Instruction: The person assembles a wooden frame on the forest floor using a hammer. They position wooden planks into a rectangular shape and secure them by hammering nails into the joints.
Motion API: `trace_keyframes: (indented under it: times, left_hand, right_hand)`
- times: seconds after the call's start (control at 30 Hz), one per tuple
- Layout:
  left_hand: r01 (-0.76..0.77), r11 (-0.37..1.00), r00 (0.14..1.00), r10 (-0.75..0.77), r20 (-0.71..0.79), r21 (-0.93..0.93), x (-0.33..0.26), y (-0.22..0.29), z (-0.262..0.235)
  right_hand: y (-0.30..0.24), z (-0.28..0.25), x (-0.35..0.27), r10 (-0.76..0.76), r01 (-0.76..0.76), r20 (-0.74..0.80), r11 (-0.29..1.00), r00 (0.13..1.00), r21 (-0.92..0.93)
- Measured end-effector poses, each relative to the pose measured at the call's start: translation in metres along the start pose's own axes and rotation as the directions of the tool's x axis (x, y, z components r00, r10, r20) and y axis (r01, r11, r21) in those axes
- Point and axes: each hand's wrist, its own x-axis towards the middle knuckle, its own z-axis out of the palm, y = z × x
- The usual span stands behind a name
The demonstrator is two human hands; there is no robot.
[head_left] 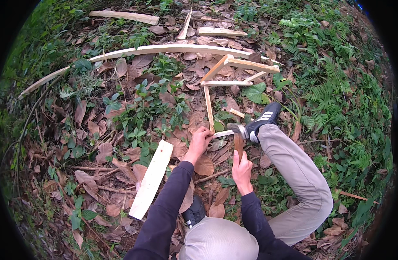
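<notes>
A small frame of thin wooden strips [209, 106] stands on the leaf litter ahead of me, with a box-like upper part. At its near corner my left hand [199, 144] has its fingertips pinched on the joint where an upright strip meets a short pale crosspiece [223, 133]. Whether a nail is between those fingertips is too small to tell. My right hand [242, 174] is wrapped round the wooden handle of a hammer [238, 145]. The hammer's metal head is just right of the joint, close to the crosspiece's end and my right shoe.
A flat pale board [152, 180] lies left of my left forearm. Beyond the frame stretches a long wooden strip [164, 49], with short offcuts [125, 16] farther off. My right shoe [265, 120] is beside the frame. Dry leaves, ferns and green plants cover the ground.
</notes>
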Motion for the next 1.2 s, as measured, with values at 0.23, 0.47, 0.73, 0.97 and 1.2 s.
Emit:
trace_keyframes:
  times: [0.23,0.47,0.73,0.97,1.2]
  left_hand:
    - [0.068,0.997,0.997,-0.067,0.03,-0.048,0.003,0.011,-0.001]
    - [0.04,0.999,0.998,-0.038,0.046,-0.03,0.006,0.015,0.003]
    - [0.024,1.0,0.999,-0.024,0.027,0.001,0.002,0.008,-0.001]
    - [0.035,0.999,0.999,-0.034,0.035,-0.014,0.007,0.013,-0.009]
    - [-0.009,1.0,1.0,0.009,0.002,-0.029,0.003,0.012,0.003]
  right_hand:
    - [0.027,0.013,-0.001,0.034,-0.018,0.091,0.986,0.995,-0.164]
    - [0.031,0.01,-0.01,-0.148,0.144,-0.133,0.989,0.98,-0.043]
    - [-0.002,0.008,0.002,-0.012,0.016,-0.121,0.999,0.993,0.037]
    - [0.01,0.002,0.001,0.047,-0.047,-0.005,0.999,0.999,0.005]
    - [0.028,0.015,-0.001,0.017,-0.016,0.031,0.998,0.999,-0.055]
